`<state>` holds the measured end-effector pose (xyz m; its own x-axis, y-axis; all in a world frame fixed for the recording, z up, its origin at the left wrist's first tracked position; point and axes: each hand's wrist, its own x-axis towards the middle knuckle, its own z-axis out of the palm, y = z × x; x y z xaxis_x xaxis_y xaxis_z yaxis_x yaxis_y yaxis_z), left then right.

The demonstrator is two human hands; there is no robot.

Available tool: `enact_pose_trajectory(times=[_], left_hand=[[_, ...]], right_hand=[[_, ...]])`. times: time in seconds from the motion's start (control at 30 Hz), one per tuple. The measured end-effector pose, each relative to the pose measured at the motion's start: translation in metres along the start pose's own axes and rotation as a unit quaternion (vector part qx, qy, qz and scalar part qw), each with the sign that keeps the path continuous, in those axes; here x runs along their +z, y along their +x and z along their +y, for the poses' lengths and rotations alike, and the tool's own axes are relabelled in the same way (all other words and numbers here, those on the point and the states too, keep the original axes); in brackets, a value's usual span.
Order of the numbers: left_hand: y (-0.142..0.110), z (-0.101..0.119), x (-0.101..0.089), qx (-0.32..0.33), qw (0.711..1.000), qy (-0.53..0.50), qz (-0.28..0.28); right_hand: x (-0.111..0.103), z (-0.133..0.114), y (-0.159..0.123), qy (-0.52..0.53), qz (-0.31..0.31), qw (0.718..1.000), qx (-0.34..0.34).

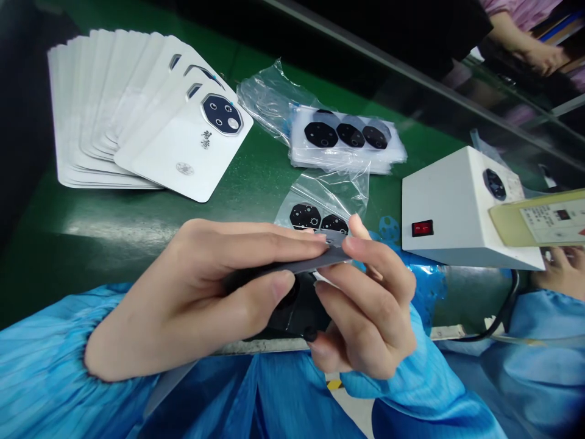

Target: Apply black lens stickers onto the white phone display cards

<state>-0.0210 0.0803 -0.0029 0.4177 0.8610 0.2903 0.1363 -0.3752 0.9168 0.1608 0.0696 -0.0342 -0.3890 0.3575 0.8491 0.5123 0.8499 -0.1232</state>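
My left hand (228, 280) grips a thin grey panel (304, 265), seen nearly edge-on, with its fingers along the top and the thumb below. It looks like a phone back cover. At the panel's right end, my right hand (370, 292) has its fingers closed around the edge. A small black tip (311, 333) shows by the right thumb; what it belongs to is hidden. Under the hands is a dark object (299, 308), mostly covered. Just beyond the panel lies a clear sheet with black octagonal camera-lens stickers (305, 216).
Fanned white phone back covers (183, 146) lie at the left. Behind are bagged sheets of black lens pieces (347, 155). A white box with a red switch (445, 210) stands right, near blue film (423, 280). Other people's hands (543, 58) appear at the right.
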Motion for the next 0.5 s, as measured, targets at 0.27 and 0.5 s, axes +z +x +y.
enact_pose_trajectory(times=[0.27, 0.5], left_hand=[[0.001, -0.001, 0.0015, 0.006, 1.0, 0.011, -0.001], [0.0044, -0.0015, 0.0031, -0.071, 0.992, -0.106, -0.01]], right_hand=[[0.0081, 0.002, -0.0087, -0.018, -0.016, 1.0, 0.0], [-0.0018, 0.0019, -0.0029, 0.0, 0.003, 1.0, 0.0]])
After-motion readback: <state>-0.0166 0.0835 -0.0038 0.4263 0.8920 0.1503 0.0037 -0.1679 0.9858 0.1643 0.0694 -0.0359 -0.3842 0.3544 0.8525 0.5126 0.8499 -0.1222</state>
